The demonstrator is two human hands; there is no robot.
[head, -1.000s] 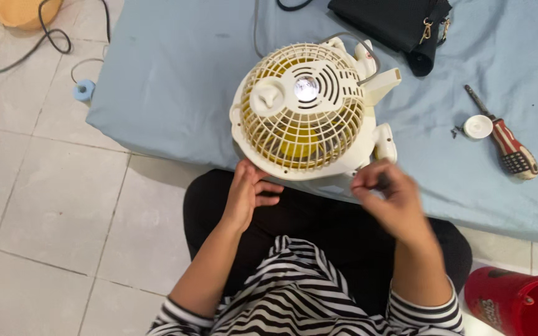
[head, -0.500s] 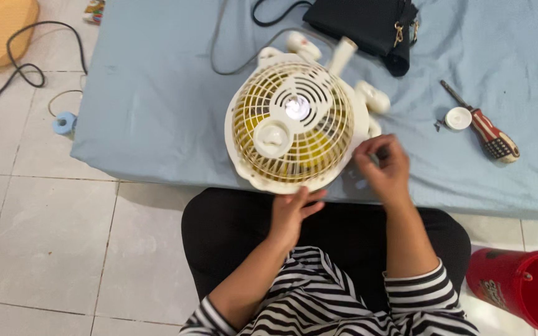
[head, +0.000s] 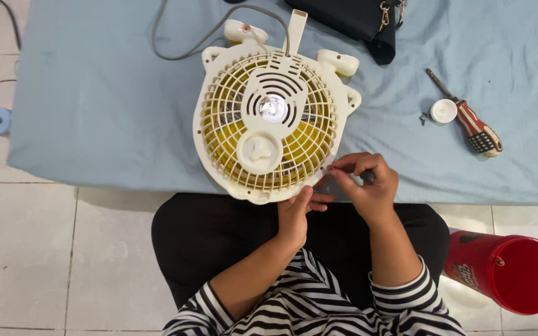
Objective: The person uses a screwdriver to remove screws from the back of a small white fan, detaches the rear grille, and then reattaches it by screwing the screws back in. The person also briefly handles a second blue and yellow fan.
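1. Now the cream fan [head: 273, 118] is lying grille-up on the blue sheet [head: 94, 106], its lower rim hanging over the edge above the person's lap.
2. The left hand [head: 297, 214] is bracing that lower rim, fingers loosely together against it.
3. The right hand [head: 368, 180] is pinching something tiny at the rim's right side; I cannot tell what.
4. A screwdriver [head: 471, 124] and white cap [head: 443, 111] are lying well apart to the right, a red tub [head: 512, 270] on the floor.
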